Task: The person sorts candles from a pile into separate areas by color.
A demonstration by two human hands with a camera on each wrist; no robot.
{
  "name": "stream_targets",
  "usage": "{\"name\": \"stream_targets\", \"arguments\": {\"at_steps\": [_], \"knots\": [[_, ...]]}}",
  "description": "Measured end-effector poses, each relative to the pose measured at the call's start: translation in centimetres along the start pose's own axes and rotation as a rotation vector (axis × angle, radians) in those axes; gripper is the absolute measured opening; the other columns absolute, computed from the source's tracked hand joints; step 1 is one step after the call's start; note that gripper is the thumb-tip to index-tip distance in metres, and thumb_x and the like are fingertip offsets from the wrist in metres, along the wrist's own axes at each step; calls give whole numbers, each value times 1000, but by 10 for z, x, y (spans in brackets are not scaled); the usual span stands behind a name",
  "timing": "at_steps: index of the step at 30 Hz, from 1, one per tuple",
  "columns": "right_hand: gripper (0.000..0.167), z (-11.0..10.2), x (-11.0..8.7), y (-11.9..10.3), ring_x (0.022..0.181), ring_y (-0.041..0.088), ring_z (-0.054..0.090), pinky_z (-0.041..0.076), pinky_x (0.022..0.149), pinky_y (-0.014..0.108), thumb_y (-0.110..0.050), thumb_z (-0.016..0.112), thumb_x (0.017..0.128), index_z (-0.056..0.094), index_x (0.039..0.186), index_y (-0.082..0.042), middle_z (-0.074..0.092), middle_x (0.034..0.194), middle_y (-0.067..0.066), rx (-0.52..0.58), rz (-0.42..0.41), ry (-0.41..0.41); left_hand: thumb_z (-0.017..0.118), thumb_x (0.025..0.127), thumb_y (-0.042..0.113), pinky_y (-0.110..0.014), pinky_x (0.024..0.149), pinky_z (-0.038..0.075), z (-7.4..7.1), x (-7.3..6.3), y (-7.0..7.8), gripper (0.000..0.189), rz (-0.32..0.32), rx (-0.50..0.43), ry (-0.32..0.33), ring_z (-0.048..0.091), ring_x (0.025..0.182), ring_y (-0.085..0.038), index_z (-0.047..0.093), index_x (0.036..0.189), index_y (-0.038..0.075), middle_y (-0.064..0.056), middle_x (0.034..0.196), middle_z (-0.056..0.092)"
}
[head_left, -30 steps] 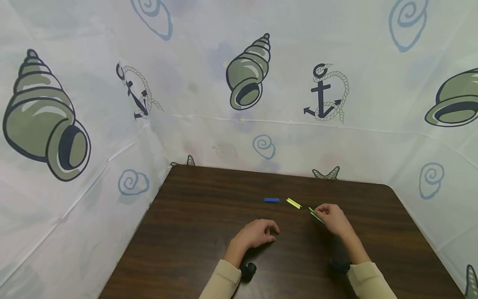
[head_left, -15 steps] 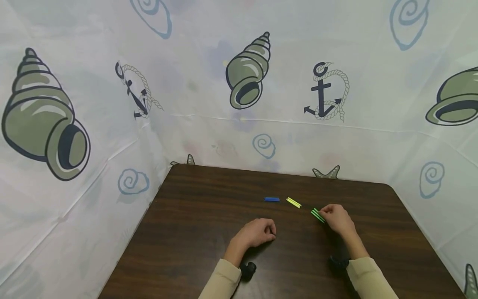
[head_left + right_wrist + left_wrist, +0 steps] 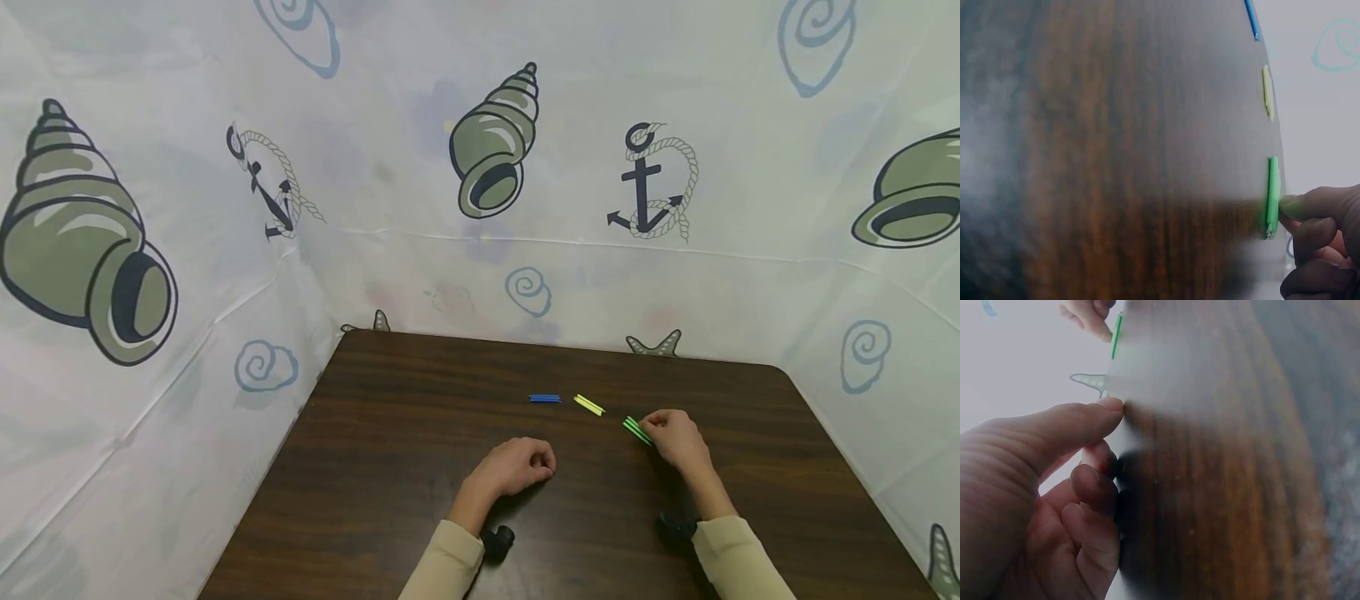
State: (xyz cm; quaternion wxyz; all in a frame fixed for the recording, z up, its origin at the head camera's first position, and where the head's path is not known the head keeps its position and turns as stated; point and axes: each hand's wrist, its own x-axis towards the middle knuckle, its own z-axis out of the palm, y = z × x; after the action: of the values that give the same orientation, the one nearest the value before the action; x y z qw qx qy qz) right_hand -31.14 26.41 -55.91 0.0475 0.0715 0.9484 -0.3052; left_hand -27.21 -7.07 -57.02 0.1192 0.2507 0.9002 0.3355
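Note:
Thin green sticks point(image 3: 636, 432) lie side by side on the table, slanted, on the right. My right hand point(image 3: 677, 437) is at their right side, thumb and fingertips pinching the edge stick. In the right wrist view the thumb tip meets the side of the green stick point(image 3: 1272, 200). My left hand point(image 3: 513, 467) rests on the table left of them, fingers loosely curled, with nothing in it. In the left wrist view its thumb point(image 3: 1094, 419) reaches out above the bent fingers. A short row of yellow sticks point(image 3: 588, 406) and one of blue sticks point(image 3: 545, 399) lie farther left.
The dark wood-grain table point(image 3: 390, 433) has its far edge close to a white cloth backdrop point(image 3: 405, 275) printed with shells and anchors. Cloth walls stand at both sides too. A black wrist camera point(image 3: 498, 544) sits under the left wrist.
A second ago the right hand held a green stick askew above the others; it then drew it back into line beside them. The left fingers have curled in slightly.

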Motion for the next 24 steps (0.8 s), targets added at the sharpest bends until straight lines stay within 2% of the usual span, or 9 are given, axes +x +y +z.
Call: {"name": "stream_targets", "arguments": {"at_steps": [14, 19, 24], "knots": [[33, 5, -2, -4, 93, 29, 67, 49, 69, 41, -31, 61, 109, 78, 123, -7, 74, 125, 22, 34, -15, 17, 72, 104, 24, -24, 67, 45, 1, 1, -10, 8, 1, -7, 16, 52, 67, -3, 75, 98, 29, 13, 77, 60], [33, 8, -4, -9, 85, 25, 61, 45, 66, 36, -31, 60, 110, 75, 124, -5, 73, 113, 17, 109, -61, 63, 68, 107, 31, -26, 73, 49, -1, -7, -9, 9, -8, -16, 22, 55, 73, -2, 76, 105, 27, 14, 85, 65], [38, 3, -6, -16, 94, 29, 65, 51, 73, 41, -35, 58, 111, 74, 125, -4, 74, 118, 18, 117, -105, 70, 64, 109, 38, -30, 80, 53, -6, -21, -10, 18, -50, -111, -49, 60, 83, -3, 75, 115, 26, 13, 98, 69]]}}
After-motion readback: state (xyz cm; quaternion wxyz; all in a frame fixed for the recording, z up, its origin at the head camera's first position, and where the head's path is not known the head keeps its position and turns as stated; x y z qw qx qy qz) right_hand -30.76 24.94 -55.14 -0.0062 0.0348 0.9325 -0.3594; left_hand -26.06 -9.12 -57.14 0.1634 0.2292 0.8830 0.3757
